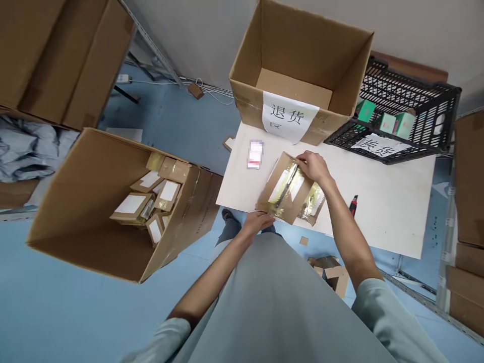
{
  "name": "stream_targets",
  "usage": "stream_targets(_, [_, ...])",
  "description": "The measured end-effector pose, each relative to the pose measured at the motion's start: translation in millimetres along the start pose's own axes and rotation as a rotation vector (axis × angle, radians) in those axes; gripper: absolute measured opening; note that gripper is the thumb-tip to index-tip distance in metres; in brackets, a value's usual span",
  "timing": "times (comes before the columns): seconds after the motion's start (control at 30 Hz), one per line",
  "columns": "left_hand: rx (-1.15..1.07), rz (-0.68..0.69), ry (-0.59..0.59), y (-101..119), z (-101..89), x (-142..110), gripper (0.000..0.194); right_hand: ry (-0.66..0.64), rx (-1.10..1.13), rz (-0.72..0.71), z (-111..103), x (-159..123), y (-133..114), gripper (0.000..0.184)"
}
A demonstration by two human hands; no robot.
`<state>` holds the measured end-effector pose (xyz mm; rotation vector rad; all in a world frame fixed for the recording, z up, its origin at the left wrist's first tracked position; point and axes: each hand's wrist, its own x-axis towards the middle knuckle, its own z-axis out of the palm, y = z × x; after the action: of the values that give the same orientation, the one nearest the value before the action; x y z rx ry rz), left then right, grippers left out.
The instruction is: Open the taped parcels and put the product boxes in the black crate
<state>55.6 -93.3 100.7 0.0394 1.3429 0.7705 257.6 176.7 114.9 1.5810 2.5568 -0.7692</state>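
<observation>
A cardboard box (pixel 271 192) with white labels and shiny yellowish tape lies at the front edge of the white table. My right hand (pixel 313 165) is closed on its far right edge, thumb and fingers pinching the taped cardboard. At the near left corner my left hand (pixel 258 223) grips the box edge, its fingertips partly hidden. A taped cardboard piece (pixel 314 203) sticks out to the right under my right forearm; whether it is a flap of this box I cannot tell. A red and black box cutter (pixel 353 205) lies right of that forearm.
A large open carton (pixel 245 101) with a paper sign stands at the table's back, beside a black crate (pixel 427 101) of green boxes. On the left, another big carton (pixel 75 201) holds several small parcels. Cardboard scraps (pixel 336 277) lie on the floor.
</observation>
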Motion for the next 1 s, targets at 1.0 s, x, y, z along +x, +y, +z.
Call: stream_targets(1.0, [-0.512, 0.403, 0.264, 33, -362.5, -76, 0.058, -0.206, 0.231, -0.334, 185, 21, -364, 0.04])
